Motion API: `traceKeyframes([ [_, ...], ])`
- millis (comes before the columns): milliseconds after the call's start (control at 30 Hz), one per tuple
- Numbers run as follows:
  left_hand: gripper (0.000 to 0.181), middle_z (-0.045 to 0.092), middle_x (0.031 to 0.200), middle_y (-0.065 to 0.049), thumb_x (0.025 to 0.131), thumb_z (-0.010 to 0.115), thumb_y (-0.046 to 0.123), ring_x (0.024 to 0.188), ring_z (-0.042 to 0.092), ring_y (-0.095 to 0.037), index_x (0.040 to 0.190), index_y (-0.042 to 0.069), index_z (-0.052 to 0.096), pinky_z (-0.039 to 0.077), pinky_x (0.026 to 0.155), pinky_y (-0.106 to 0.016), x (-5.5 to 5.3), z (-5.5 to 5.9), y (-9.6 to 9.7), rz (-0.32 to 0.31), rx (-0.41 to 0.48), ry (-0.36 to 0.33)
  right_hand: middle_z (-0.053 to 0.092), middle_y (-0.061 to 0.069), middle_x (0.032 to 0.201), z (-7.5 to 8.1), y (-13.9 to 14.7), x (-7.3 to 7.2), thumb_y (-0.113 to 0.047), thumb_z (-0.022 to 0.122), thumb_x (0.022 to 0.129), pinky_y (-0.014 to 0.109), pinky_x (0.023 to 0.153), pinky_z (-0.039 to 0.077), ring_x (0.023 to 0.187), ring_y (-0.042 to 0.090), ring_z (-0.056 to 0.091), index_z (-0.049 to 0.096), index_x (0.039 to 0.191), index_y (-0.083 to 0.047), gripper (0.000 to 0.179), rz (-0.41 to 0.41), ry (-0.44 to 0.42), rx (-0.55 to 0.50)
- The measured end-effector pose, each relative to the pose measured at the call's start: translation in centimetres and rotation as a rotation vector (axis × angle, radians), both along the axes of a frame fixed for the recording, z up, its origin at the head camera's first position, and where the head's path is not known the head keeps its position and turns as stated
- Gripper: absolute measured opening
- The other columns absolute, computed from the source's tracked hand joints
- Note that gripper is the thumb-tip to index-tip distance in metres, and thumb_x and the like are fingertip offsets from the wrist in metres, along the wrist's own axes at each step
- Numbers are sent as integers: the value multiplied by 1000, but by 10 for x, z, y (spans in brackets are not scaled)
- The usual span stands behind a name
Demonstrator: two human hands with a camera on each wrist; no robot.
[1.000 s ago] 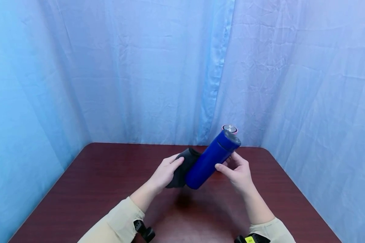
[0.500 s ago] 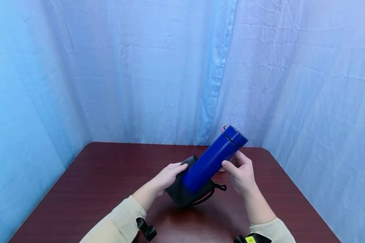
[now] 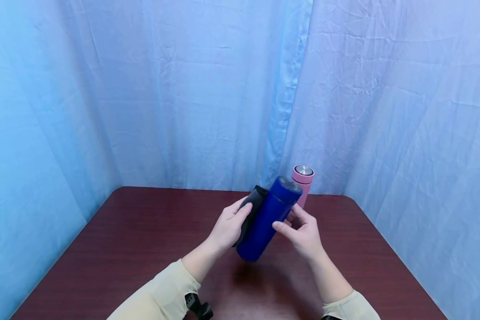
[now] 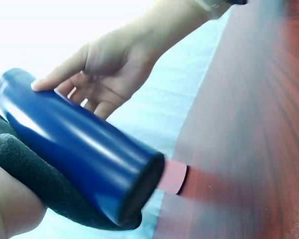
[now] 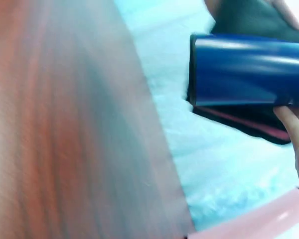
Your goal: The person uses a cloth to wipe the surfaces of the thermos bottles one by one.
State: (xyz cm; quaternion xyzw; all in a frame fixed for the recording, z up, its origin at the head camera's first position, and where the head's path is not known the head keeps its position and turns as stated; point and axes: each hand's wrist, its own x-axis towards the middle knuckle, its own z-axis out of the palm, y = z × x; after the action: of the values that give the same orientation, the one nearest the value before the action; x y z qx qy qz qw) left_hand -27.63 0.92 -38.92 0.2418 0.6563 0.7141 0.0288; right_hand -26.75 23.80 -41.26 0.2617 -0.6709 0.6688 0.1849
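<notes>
A blue thermos flask (image 3: 266, 218) is held tilted above the table, its lid end up and to the right. My right hand (image 3: 306, 233) holds it by the side near the lid, thumb in front and fingers behind. My left hand (image 3: 229, 224) grips a soft dark grey fabric piece (image 3: 253, 209) pressed along the flask's left side. In the left wrist view the fabric (image 4: 45, 184) looks fleecy and lies folded under the flask. A pink strip with black edging shows below the flask (image 5: 249, 69) in the right wrist view.
Behind my right hand a pink thermos flask (image 3: 302, 178) with a silver-topped lid stands upright, partly covered by the blue one. The dark red wooden table (image 3: 152, 231) has blue curtains (image 3: 208, 98) round its back and sides.
The blue flask first tipped further right over the opened-out fabric, then came back left and more upright. The fabric is now folded narrow against it, and more of the pink flask shows.
</notes>
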Motion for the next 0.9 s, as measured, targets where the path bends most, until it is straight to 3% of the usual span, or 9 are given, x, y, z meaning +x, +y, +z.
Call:
traceKeyframes([
  [133,43,72,112,-13,109,47,35,98,69,-23,137,6,62,54,88,-40,-5,-7,1,19,-57,-28,69,15,123,1,-8,7,14,75,84,39,85,58,105,27,71,58,142,-2,63,28,58,95],
  [233,42,73,108,-12,109,47,35,95,70,-23,136,6,63,56,86,-41,-2,-18,-3,-3,-107,-52,70,16,120,6,-7,9,13,75,84,37,83,59,101,27,71,59,140,-1,60,-1,59,86],
  [333,41,72,114,-11,110,47,33,98,70,-23,142,11,60,56,87,-41,5,-25,-7,-7,-111,-38,72,14,115,11,-4,6,9,74,88,36,81,59,99,25,71,60,139,0,54,-44,-14,9],
  [400,40,70,121,-8,110,47,31,104,68,-22,145,15,58,55,90,-41,10,-24,-8,11,-107,17,73,13,109,14,-1,3,5,74,89,36,78,60,95,23,72,62,138,-1,50,-83,-80,-55],
  [467,40,66,132,-3,109,49,27,115,65,-19,147,19,56,52,97,-39,16,-22,-7,44,-120,115,74,12,106,14,1,0,2,75,90,39,75,61,94,23,72,62,137,-2,49,-120,-132,-93],
  [600,44,51,151,4,108,51,18,136,49,-15,152,18,51,42,110,-39,24,-10,2,72,-144,329,74,11,104,7,1,-2,-4,77,90,41,73,61,90,22,73,63,137,-4,49,-168,-167,-35],
  [667,47,43,157,6,108,51,17,142,41,-14,154,19,47,38,113,-41,25,-3,7,78,-149,385,74,12,106,2,-2,-1,-5,77,91,43,74,61,91,24,73,62,139,-5,50,-150,-175,2],
  [767,49,37,161,9,109,48,21,145,36,-11,157,22,41,37,113,-41,20,4,12,85,-137,368,73,15,110,-3,-6,3,-4,76,92,47,73,60,92,27,73,61,141,-6,51,-83,-199,10],
  [900,47,49,153,0,111,44,28,132,53,-18,157,21,42,46,105,-45,8,5,12,60,-75,217,73,15,114,-2,-9,9,1,71,93,47,72,61,93,28,73,59,143,-4,51,-6,-206,-9],
])
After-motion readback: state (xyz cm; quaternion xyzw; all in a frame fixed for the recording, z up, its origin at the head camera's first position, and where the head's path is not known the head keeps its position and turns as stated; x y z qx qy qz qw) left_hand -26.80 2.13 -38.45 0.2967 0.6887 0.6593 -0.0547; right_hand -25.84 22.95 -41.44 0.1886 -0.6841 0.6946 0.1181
